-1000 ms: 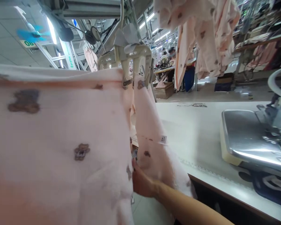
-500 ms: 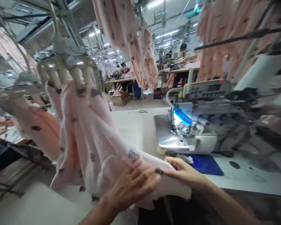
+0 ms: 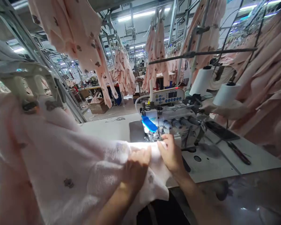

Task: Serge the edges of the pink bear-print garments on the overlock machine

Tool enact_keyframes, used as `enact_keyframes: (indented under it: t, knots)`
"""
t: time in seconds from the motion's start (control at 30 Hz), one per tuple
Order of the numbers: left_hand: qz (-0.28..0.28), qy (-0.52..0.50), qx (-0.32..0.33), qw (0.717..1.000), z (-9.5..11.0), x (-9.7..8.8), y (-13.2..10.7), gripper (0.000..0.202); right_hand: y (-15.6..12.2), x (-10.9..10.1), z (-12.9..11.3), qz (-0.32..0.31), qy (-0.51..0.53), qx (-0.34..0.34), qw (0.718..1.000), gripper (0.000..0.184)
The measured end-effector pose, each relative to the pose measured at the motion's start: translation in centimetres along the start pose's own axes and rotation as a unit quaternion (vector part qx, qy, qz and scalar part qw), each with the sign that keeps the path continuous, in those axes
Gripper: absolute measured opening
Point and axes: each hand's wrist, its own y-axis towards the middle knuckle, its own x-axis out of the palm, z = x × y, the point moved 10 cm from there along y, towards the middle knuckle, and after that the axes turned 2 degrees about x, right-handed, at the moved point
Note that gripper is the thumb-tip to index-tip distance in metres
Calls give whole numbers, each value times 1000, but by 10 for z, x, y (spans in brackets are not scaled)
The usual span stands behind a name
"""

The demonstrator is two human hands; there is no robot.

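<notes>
A pale pink fleece garment [image 3: 91, 175] with small dark motifs stretches from a clamp hanger [image 3: 25, 75] at left to the front of an overlock sewing machine [image 3: 175, 115]. My left hand [image 3: 137, 165] is closed on the garment near its upper edge, fingers bent over the cloth. Just to its right, my right hand [image 3: 170, 154] pinches the edge between thumb and fingers, close below the lit needle area. A blue guard [image 3: 149, 124] sits above that spot. The cloth partly hides the machine's metal plate [image 3: 136, 131].
White thread cones [image 3: 226, 93] stand behind the machine at right. Thread snips [image 3: 239, 153] and a dark flat object [image 3: 222, 130] lie on the white table [image 3: 215, 170]. More pink garments [image 3: 67, 28] hang overhead and at right. A cardboard box [image 3: 98, 106] is on the floor beyond.
Both hands have carried the garment's edge up to the machine's needle area. My left hand now grips the cloth, where its fingers were stretched over it. The view has turned right.
</notes>
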Motion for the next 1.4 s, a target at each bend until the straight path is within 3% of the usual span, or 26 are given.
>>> enact_keyframes:
  t: [0.07,0.23,0.33,0.43,0.6,0.67,0.73,0.83,0.97,1.07,1.13,1.2,1.27,1.37,1.4]
  knots:
    - [-40,12,-49,998,-14,14,10,26,2,-2,-2,9,-25,-19,999,20]
    - [-70,-13,-79,994,-29,13,11,28,-32,-34,-30,73,8,-178,981,14]
    - [-102,-46,-85,990,-25,11,9,30,-52,-31,-41,41,16,-252,967,19]
    - [-145,-48,-78,985,-20,15,10,39,-48,-19,-38,20,-14,-247,969,26]
    - [-224,-56,-63,971,-21,23,11,47,-21,-3,-23,-16,-140,-165,976,23]
    - [-224,-53,-92,969,-31,23,14,47,-15,-5,-20,-20,-174,-139,975,26]
    - [-222,-42,-122,966,-40,23,18,48,-19,-15,-24,16,-160,-143,976,23]
    - [-223,-52,-140,963,-45,24,23,51,-54,-20,-41,49,-81,-205,974,33]
    - [-216,-95,-215,948,-50,19,20,45,-122,13,-67,9,23,-325,945,44]
    - [-203,-125,-248,939,-49,5,10,41,-121,15,-56,41,95,-257,961,25]
    - [-185,-166,-212,945,-41,-11,8,39,-95,15,-37,-27,211,-144,966,18]
    - [-202,-245,-122,940,-20,-20,8,43,-72,17,-23,-138,338,-26,931,22]
    - [-238,-311,-54,918,0,-22,6,44,-60,12,-16,-204,416,60,884,28]
    - [-225,-295,-91,924,0,-12,9,12,-60,9,-14,-250,488,107,829,34]
    - [-201,-273,-120,933,-5,-9,11,19,-63,12,-14,-263,504,114,815,39]
